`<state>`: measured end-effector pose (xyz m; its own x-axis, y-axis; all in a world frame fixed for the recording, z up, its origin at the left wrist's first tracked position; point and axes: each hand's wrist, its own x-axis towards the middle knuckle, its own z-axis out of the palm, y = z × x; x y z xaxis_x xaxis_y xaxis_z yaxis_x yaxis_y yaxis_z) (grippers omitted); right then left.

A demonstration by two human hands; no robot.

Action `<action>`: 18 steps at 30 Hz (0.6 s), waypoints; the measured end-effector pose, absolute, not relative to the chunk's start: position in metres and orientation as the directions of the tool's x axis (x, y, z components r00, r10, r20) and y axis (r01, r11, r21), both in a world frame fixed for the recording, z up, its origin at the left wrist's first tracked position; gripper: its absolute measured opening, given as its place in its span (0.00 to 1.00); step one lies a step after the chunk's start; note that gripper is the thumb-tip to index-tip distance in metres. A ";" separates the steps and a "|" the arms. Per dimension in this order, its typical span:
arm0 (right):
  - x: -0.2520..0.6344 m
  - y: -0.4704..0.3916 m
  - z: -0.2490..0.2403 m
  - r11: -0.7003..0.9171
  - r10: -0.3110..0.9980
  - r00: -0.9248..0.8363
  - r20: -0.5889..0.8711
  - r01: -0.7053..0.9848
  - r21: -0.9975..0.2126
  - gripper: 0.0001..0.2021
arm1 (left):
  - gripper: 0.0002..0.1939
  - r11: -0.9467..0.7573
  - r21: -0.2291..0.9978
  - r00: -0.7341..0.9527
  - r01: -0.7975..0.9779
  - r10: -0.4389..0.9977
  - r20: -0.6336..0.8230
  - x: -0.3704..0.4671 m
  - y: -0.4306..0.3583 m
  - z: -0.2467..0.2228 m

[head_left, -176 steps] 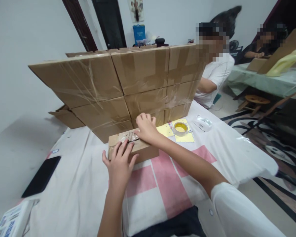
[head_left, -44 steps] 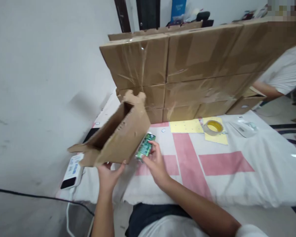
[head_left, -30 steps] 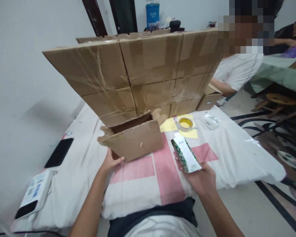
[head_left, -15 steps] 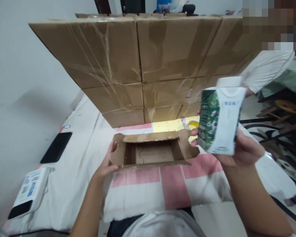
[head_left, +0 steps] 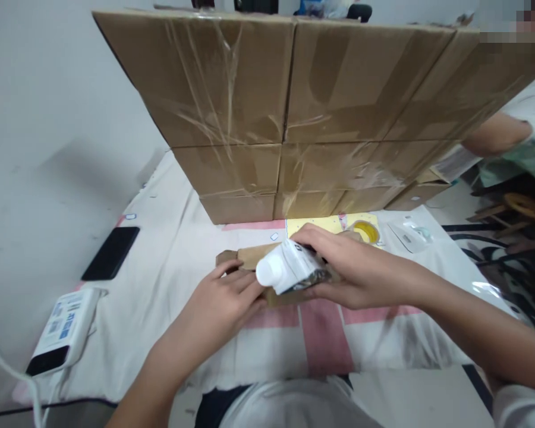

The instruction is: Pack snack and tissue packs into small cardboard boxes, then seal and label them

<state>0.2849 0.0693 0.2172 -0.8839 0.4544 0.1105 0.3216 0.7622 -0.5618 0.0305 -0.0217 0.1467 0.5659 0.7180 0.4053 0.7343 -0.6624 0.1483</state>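
Room: a plain pale wall (head_left: 49, 119) runs along the left; past the box stack on the right, a patterned dark floor and a round wooden stool (head_left: 528, 205) show.
Box stack: sealed brown cartons wrapped in clear tape, the stack of cartons (head_left: 289, 107) fills the far side of the table and serves as the landmark here.
Table: a table (head_left: 169, 238) under a white cloth with pink blocks reaches from the foot of the stack toward the camera.
Co-worker: another person's arm (head_left: 494, 134) in a white sleeve shows at the right end of the stack.
Small open box: a low brown cardboard box (head_left: 249, 258) lies just in front of the stack, near its middle, mostly hidden by the two hands.
Right hand: the right hand (head_left: 352, 270) is closed around the carton, fingers over its top side, holding it above the small box.
Left hand: the left hand (head_left: 223, 300) rests on the near left edge of the small box, fingers curled against the cardboard and close to the carton's cap end.
Carton: a small drink carton (head_left: 289, 270), white with a dark green printed side and a round white cap, lies tilted on its side, cap pointing left, in front of the stack.
Power bank: a white power bank (head_left: 65, 327) with a cable lies far left of the stack, near the table's edge.
Phone: a black phone (head_left: 110, 252) lies flat, left of the stack's foot.
Tape: a tape roll (head_left: 366, 230) sits on yellow paper at the foot of the stack, right of the hands.
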 end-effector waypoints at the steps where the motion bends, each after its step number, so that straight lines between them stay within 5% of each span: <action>1: 0.283 0.072 0.220 0.746 0.472 -0.878 0.081 0.348 -0.568 0.30 | 0.05 -0.669 0.151 0.563 0.728 0.709 0.424 0.029 -0.025 0.143; 8: 0.285 0.077 0.233 0.611 0.613 -0.771 0.174 0.322 -0.723 0.31 | 0.09 -0.696 0.102 0.487 0.711 0.592 0.643 0.040 -0.051 0.128; 11: 0.281 0.067 0.218 0.566 0.594 -0.798 0.106 0.321 -0.759 0.30 | 0.09 -0.684 0.117 0.439 0.720 0.580 0.686 0.046 -0.058 0.117; 14: 0.277 0.060 0.196 0.608 0.592 -0.805 0.048 0.407 -0.682 0.31 | 0.08 -0.699 0.146 0.405 0.701 0.558 0.724 0.048 -0.064 0.109; 18: 0.275 0.070 0.184 0.788 0.550 -0.807 0.214 0.416 -0.455 0.30 | 0.07 -0.713 0.203 0.367 0.671 0.558 0.745 0.051 -0.071 0.104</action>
